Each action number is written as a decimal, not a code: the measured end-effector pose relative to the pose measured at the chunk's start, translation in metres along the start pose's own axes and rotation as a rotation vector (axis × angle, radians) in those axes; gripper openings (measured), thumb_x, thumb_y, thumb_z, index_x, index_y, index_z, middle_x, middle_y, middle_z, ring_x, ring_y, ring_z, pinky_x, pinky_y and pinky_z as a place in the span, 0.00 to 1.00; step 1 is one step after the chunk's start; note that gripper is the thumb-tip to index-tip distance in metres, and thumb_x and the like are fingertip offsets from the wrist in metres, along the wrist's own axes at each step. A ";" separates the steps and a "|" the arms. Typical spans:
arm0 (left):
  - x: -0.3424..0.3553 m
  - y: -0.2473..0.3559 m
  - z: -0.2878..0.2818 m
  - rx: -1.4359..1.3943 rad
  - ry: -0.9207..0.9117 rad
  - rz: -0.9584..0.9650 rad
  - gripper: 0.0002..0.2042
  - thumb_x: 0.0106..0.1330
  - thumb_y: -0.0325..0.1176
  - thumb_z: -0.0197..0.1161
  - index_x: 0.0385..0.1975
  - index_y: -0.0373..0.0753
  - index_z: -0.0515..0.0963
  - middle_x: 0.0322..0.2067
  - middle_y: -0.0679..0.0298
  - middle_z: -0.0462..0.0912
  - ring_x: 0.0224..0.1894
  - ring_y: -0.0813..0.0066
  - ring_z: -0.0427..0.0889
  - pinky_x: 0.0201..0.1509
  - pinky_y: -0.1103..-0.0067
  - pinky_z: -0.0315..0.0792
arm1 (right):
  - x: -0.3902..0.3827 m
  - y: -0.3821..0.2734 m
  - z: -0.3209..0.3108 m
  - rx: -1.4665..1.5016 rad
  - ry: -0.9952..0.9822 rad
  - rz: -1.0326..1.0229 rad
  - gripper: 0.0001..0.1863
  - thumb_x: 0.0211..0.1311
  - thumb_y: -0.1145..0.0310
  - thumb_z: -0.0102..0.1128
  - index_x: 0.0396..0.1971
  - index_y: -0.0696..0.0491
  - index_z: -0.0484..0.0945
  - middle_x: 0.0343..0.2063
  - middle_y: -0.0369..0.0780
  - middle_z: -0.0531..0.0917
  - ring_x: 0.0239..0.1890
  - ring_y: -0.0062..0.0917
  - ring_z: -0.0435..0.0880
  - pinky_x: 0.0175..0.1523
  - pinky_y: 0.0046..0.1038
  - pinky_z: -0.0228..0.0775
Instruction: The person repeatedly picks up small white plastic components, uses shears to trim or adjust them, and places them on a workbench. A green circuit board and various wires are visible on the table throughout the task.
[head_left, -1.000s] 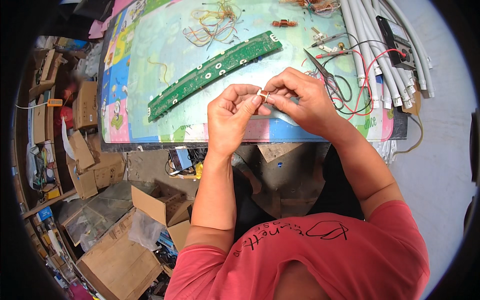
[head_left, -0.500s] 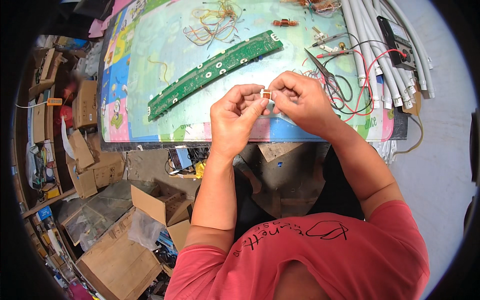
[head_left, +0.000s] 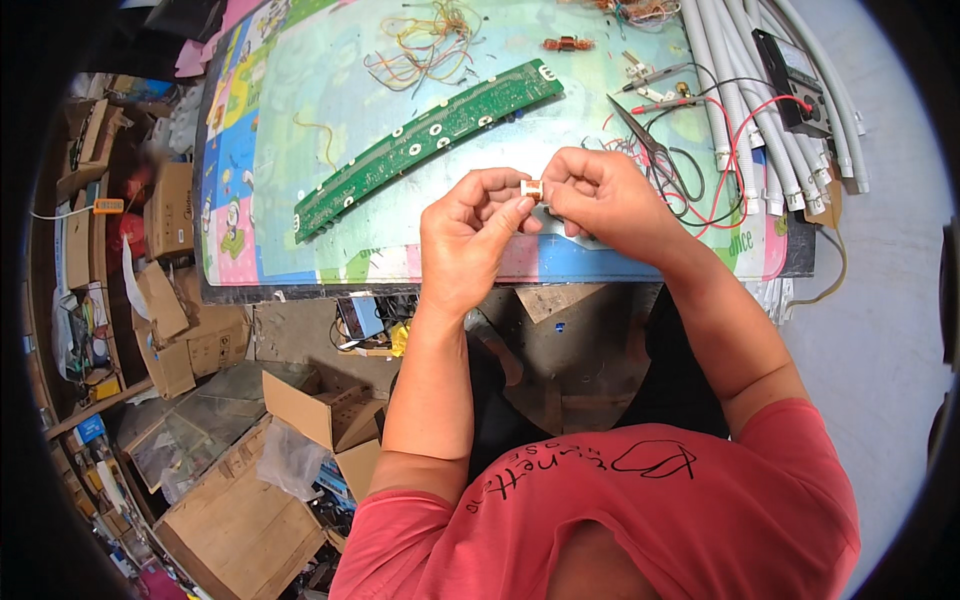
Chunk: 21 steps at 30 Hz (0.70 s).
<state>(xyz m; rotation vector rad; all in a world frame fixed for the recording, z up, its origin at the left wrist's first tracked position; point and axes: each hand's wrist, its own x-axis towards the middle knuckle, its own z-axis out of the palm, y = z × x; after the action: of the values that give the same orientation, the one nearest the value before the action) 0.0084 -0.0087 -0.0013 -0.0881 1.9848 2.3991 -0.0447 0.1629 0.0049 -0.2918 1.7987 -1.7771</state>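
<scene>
Left hand (head_left: 462, 232) and right hand (head_left: 607, 202) pinch a small copper-wound bobbin (head_left: 531, 188) between them. Turned straighter than a second ago, its winding seems easier to work.

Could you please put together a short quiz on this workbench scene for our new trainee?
1. What does the left hand hold at its fingertips?
a) pliers
b) a small copper-coloured and white bobbin
c) a battery

2. True or false: the green circuit board lies to the left of the dark scissors.

3. Fill in the missing word: the red plug sits at the dark, boxy ____ near the grey tubes.

Key: 1. b; 2. true; 3. meter.
</scene>
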 end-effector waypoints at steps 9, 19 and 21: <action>-0.001 0.002 -0.002 0.016 -0.002 -0.033 0.08 0.62 0.20 0.60 0.40 0.27 0.76 0.33 0.58 0.83 0.30 0.77 0.82 0.35 0.83 0.76 | 0.001 -0.001 0.001 -0.227 0.139 -0.252 0.09 0.54 0.67 0.61 0.28 0.58 0.79 0.21 0.34 0.77 0.21 0.12 0.72 0.26 0.19 0.63; 0.004 -0.007 -0.003 -0.313 0.060 -0.231 0.08 0.63 0.31 0.62 0.34 0.31 0.76 0.26 0.58 0.81 0.21 0.76 0.78 0.27 0.81 0.73 | 0.002 0.003 0.001 0.054 0.021 -0.096 0.08 0.62 0.67 0.58 0.32 0.57 0.74 0.23 0.29 0.76 0.22 0.09 0.73 0.25 0.14 0.63; 0.005 -0.009 -0.004 -0.365 0.072 -0.266 0.08 0.63 0.33 0.62 0.33 0.34 0.76 0.24 0.60 0.80 0.19 0.77 0.76 0.24 0.81 0.71 | 0.003 0.004 0.002 0.042 0.035 -0.116 0.07 0.62 0.68 0.58 0.32 0.57 0.74 0.23 0.29 0.76 0.21 0.09 0.73 0.25 0.14 0.63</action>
<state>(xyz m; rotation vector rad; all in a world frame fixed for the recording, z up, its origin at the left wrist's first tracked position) 0.0043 -0.0106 -0.0113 -0.4218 1.4237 2.5697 -0.0450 0.1603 0.0007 -0.3567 1.7993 -1.9084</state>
